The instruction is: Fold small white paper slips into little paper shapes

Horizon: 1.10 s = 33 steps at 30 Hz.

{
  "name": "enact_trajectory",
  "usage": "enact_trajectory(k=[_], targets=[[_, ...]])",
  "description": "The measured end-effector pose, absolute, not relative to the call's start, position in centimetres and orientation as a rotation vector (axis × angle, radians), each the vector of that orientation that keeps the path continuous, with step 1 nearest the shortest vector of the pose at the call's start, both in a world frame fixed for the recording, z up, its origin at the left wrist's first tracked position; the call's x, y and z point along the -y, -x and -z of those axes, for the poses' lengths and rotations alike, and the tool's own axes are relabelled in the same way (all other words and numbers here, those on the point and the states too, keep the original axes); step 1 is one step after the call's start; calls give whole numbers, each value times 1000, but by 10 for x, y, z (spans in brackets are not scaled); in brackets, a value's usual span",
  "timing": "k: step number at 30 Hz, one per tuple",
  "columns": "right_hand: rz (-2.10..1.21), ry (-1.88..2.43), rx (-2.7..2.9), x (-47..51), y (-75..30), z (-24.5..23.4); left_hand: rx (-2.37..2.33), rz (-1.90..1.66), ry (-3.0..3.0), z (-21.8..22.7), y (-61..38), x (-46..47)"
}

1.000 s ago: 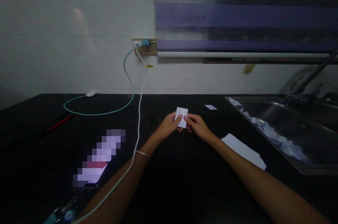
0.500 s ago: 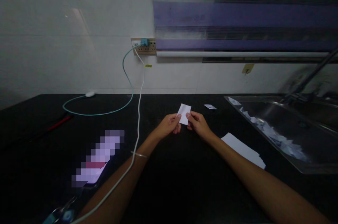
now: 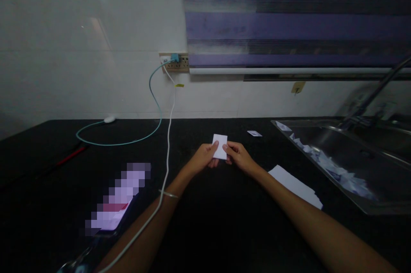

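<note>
Over black counter (image 3: pixel 205 226), left hand (image 3: pixel 204 155) and right hand (image 3: pixel 240 157) angled inward, each grip pinching white paper (image 3: pixel 220 149)

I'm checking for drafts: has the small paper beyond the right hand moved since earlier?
No: the small paper keeps its place left of the sink.

The count comes to two hands, a left hand (image 3: pixel 205 155) and a right hand (image 3: pixel 240 158), with one small white paper (image 3: pixel 220 148) between them. One loose folded paper (image 3: pixel 254 133) and one stack of white sheets (image 3: pixel 293 185) lie apart; its sheets cannot be counted, nor can the overlapping folded pieces (image 3: pixel 330 166) along one sink (image 3: pixel 385 183). There are two cables, one teal cable (image 3: pixel 149 82) and one white cable (image 3: pixel 167 153), one phone (image 3: pixel 120 204), one faucet (image 3: pixel 385 80), and one blind (image 3: pixel 257 24).
</note>
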State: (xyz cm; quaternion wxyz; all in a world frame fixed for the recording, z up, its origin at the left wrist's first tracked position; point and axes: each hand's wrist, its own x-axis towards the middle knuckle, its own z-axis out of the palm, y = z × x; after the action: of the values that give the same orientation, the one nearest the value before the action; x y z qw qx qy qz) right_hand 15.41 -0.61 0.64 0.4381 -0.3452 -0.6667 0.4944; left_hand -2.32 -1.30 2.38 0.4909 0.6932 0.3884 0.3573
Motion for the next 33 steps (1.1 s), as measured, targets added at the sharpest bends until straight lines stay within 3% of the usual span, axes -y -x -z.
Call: enact_trajectory(k=[26,33], targets=[[-1296,890,1836,9,-159,-11,-1028,-1041,-1530,-14,21,5],[-1320,888,1689,3,-158,-4,-783,-1069,-1281,-11,22,1]])
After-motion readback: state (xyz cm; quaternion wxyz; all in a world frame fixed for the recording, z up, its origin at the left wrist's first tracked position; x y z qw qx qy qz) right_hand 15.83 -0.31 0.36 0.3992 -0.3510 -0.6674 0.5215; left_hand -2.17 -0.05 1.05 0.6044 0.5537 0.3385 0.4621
